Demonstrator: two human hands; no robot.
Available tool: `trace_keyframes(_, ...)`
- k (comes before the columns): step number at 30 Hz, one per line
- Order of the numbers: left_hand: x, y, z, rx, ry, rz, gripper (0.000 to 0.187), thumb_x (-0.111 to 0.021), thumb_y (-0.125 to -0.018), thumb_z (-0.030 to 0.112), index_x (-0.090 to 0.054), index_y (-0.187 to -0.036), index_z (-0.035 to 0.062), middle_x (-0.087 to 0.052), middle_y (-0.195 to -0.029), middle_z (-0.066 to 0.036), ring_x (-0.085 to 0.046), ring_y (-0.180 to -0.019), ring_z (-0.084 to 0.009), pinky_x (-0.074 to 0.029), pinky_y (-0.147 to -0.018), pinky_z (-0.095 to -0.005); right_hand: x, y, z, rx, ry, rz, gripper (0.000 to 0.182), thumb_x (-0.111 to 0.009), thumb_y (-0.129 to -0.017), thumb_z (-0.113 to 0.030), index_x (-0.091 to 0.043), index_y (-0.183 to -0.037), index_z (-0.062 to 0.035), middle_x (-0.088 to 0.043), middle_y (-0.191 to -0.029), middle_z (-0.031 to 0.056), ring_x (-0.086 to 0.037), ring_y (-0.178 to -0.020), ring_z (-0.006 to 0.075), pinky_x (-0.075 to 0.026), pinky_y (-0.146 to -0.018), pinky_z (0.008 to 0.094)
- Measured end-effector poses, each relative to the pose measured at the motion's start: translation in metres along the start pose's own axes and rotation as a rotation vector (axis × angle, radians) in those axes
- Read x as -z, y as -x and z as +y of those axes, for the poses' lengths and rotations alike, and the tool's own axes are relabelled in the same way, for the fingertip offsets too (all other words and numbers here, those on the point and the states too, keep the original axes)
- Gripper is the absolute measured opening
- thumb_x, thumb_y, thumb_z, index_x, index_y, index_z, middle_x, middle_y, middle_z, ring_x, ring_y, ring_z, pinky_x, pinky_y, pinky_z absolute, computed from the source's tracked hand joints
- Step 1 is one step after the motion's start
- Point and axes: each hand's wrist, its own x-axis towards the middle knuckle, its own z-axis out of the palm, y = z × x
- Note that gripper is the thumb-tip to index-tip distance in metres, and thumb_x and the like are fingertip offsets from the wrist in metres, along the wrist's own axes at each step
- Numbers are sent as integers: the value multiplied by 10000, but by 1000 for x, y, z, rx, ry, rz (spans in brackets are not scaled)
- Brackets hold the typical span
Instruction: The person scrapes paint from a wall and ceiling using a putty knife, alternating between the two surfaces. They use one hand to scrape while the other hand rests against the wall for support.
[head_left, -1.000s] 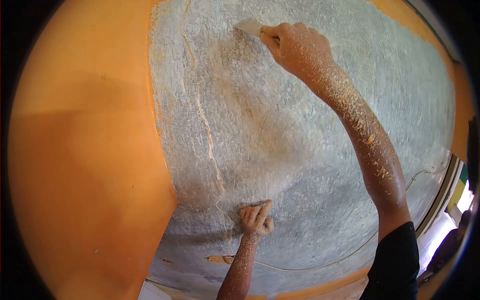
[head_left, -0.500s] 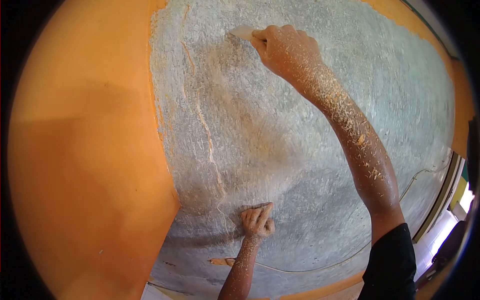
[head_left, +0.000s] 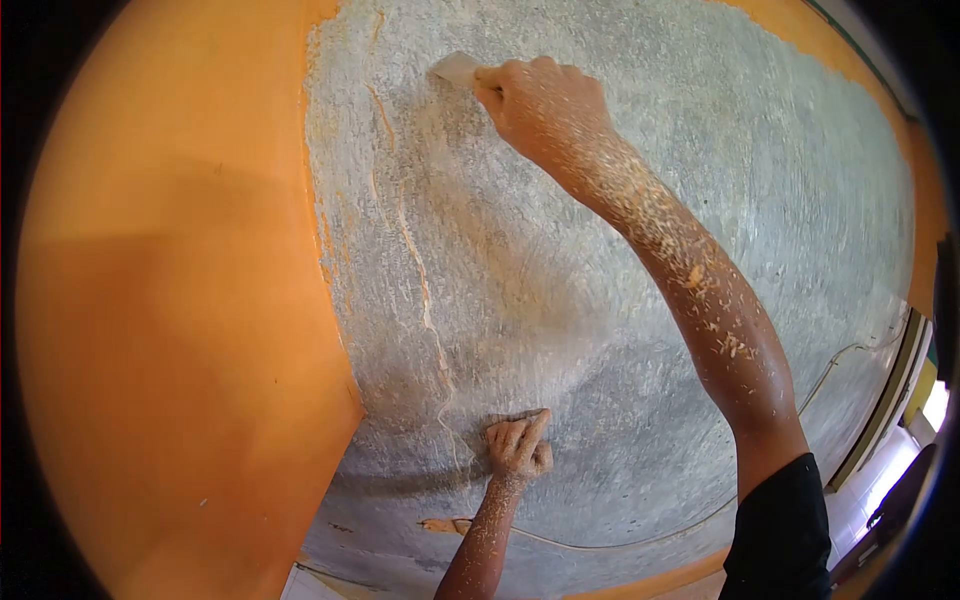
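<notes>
My right hand (head_left: 555,115) is closed round the handle of a scraper (head_left: 457,69), whose pale blade lies against the grey wall (head_left: 640,330) near the top. Flakes of scraped material cover that hand and forearm. Lower down, my left hand (head_left: 517,446) rests on the wall with its fingertips touching the surface, index finger stretched out and the others bent. I see nothing held in it. A pale, jagged crack (head_left: 425,285) runs down the wall to the left of both hands.
An orange painted wall (head_left: 180,330) meets the grey one at a corner on the left. A thin cable (head_left: 620,546) runs along the lower wall behind my left forearm. Strips of orange paint edge the grey area. A door or window frame (head_left: 880,400) stands at the right.
My right hand has moved a short way to the left with the scraper, and slightly down. My left hand stays at the same place on the wall.
</notes>
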Motion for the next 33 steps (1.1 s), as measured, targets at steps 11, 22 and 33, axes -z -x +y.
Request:
trace_keyframes(11,2,-4,2,-3,2,4,433,-510,-703,55,-701,-1089,100,-550,-789,-28,-502,-689,-200,-379,-724,-385,8,-2,-21,-36,51,-148,266,-503,-977,-298,-720,-1050,-163,-671,-688,113,-663,-577,240,-536,-533,375)
trace_keyframes(22,5,-1,1,-10,1,3,467,-538,-678,54,-695,-1114,114,-538,-789,-29,-523,-695,-210,-400,-717,-396,4,15,-13,14,-60,43,272,-516,-965,-307,-720,-1033,-142,-676,-688,114,-674,-585,264,-554,-544,381)
trace_keyframes(33,2,-1,-1,-13,-2,-1,458,-547,-696,64,-689,-1128,112,-536,-789,-29,-522,-704,-208,-395,-736,-392,3,-10,-9,-46,-115,28,275,-518,-969,-315,-717,-1057,-147,-675,-693,109,-674,-605,250,-558,-578,370)
